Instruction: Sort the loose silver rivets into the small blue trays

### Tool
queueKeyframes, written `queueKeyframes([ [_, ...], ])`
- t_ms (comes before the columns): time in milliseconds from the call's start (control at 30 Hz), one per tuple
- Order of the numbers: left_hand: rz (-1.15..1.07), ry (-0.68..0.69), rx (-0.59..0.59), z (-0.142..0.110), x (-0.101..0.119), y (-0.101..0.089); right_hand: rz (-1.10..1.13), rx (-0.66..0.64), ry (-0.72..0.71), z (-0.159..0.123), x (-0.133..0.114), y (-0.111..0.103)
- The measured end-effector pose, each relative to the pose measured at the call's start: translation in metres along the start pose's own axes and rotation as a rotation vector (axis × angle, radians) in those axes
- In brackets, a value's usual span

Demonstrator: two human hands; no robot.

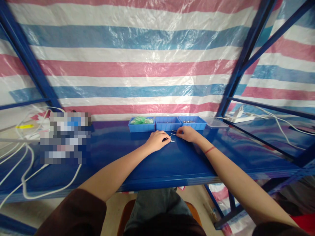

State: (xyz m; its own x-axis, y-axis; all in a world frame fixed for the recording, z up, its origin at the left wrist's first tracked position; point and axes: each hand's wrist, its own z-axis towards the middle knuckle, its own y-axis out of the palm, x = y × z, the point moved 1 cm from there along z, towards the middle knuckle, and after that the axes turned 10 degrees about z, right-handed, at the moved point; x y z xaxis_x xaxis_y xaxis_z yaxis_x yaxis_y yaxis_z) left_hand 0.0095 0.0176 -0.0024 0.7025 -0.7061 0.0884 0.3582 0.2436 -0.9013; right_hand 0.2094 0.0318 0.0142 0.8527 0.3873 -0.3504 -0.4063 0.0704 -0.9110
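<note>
My left hand (158, 140) rests low over the blue tabletop, with its thumb and fingers brought together. A thin silvery metal piece (172, 141) sticks out at its fingertips. Facing it, my right hand (187, 133) pinches another slim metal piece (173, 134), which points toward the left hand. The pieces look like small pins or screws, too small to tell which. Just beyond the hands stand three blue bins in a row. Green-and-clear plastic packets fill the left bin (141, 129); small metal parts lie in the middle bin (168, 127) and the right bin (194, 126).
A clear plastic lid (216, 123) lies right of the bins. White cables (31, 164) and a blurred-out heap (66, 137) occupy the table's left side. A white power strip (240, 117) sits at the right. Blue metal posts (240, 62) and a striped sheet (135, 68) enclose the table (157, 167).
</note>
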Motion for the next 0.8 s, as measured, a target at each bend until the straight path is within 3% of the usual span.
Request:
queueKeyframes([
  [300, -0.064, -0.050, 0.006, 0.003, -0.001, 0.003, -0.053, 0.064, -0.018, -0.001, -0.010, 0.007],
  [433, -0.187, -0.132, 0.095, 0.006, -0.008, 0.008, 0.255, 0.151, -0.083, 0.001, -0.016, 0.005],
  [600, -0.380, -0.208, 0.160, 0.008, -0.010, 0.006, 0.805, 0.105, -0.060, -0.001, -0.033, 0.005],
  [800, -0.469, -0.165, 0.170, 0.007, -0.007, -0.001, 0.910, 0.148, -0.043, -0.007, -0.049, 0.002],
])
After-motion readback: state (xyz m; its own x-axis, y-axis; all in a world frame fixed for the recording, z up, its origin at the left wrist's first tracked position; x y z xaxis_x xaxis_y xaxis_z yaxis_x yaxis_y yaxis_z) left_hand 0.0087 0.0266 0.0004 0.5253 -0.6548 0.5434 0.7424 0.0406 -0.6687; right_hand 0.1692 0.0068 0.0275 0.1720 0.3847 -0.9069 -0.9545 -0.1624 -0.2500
